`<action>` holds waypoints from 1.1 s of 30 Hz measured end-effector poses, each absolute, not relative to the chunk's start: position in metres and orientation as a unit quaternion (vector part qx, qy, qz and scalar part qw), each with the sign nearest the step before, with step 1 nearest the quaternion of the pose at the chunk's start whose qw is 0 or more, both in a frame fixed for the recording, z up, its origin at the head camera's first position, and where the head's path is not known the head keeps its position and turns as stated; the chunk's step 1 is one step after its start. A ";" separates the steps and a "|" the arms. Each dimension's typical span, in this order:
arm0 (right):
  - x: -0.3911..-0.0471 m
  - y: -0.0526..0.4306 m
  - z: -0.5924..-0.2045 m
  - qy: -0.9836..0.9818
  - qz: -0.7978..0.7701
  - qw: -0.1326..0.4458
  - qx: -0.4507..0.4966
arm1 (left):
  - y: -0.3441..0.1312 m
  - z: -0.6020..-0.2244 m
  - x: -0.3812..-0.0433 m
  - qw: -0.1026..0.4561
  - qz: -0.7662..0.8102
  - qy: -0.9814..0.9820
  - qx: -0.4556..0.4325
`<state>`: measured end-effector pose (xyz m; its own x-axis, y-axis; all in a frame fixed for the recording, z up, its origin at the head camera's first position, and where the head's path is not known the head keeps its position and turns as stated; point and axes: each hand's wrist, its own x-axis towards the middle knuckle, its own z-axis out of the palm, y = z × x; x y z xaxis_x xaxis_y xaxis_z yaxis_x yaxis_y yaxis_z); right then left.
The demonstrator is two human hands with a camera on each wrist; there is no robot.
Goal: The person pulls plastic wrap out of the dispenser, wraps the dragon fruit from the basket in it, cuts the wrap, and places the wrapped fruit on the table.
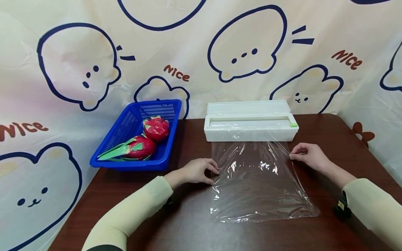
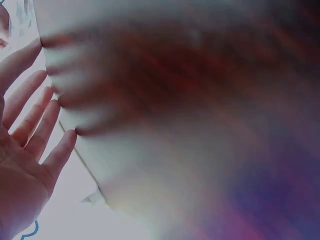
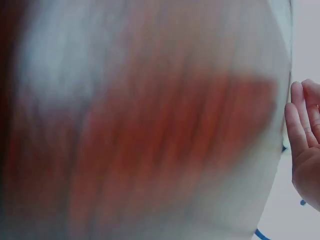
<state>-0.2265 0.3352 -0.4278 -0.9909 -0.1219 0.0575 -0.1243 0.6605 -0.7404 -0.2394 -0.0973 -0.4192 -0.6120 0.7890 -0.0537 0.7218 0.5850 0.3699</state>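
Note:
A sheet of clear cling film lies pulled out over the table, running from a white cling film dispenser box at the back. By the film's left edge is my left hand, its fingertips down at the edge with thumb and fingers apart. Spread, fairly straight fingers of that left hand touch the tabletop in the left wrist view. On the other side, my right hand pinches the film's right edge between thumb and index finger. Only part of the right hand shows in the right wrist view.
A blue plastic basket stands at the back left, holding a dragon fruit and another dragon fruit with long green tips. The dispenser's lid is raised. Behind the brown table hangs a cartoon-printed cloth.

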 end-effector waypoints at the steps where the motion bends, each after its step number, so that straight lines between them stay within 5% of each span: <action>1: -0.226 0.337 -0.426 -0.910 0.409 0.004 0.065 | -0.098 -0.419 -0.239 0.106 0.154 0.884 0.428; 33: -0.218 0.348 -0.432 -0.930 0.344 -0.027 0.128 | -0.113 -0.418 -0.236 0.102 0.150 0.869 0.460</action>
<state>-0.2177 0.3479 -0.4323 -0.9655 -0.2576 0.0377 -0.2200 0.7298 -0.6473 -0.2365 -0.1127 -0.4182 -0.5558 0.8303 -0.0400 0.7690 0.5318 0.3547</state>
